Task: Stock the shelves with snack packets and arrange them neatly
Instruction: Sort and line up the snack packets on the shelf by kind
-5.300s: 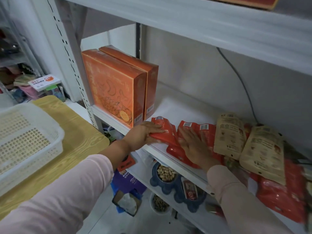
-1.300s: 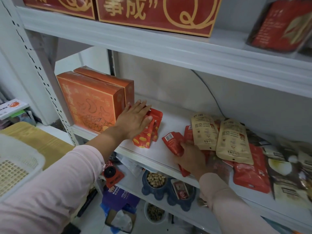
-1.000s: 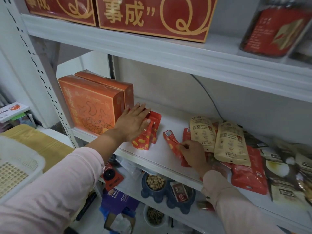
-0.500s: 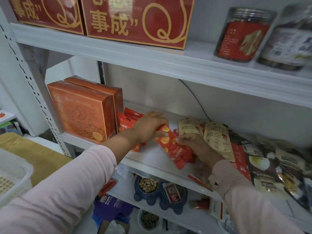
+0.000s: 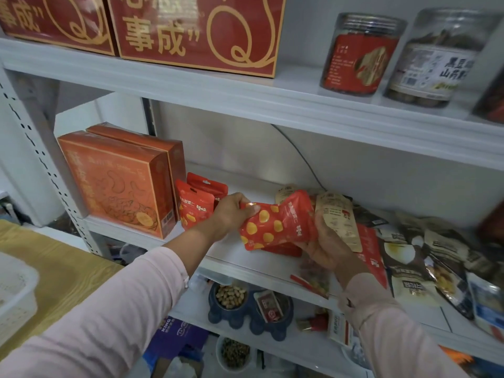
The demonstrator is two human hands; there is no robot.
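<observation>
A red snack packet (image 5: 278, 222) with yellow dots hangs sideways above the middle shelf (image 5: 234, 261). My left hand (image 5: 231, 211) grips its left end and my right hand (image 5: 324, 241) holds its right end from below. Two matching red packets (image 5: 195, 203) stand upright against the orange boxes (image 5: 117, 181) at the shelf's left. Beige packets (image 5: 338, 216) and more red packets (image 5: 371, 249) lie flat just behind and to the right of my right hand.
Dark and white pouches (image 5: 425, 266) lie heaped at the shelf's right. Red gift boxes (image 5: 196, 34) and two clear jars (image 5: 360, 53) stand on the upper shelf. A blue bowl of nuts (image 5: 231, 298) sits on the lower shelf. A white basket (image 5: 16, 293) rests on a wooden table (image 5: 62, 268).
Two red packets now stand against the orange boxes. My right hand lifted another red packet off the shelf and my left hand came over and took its other end.
</observation>
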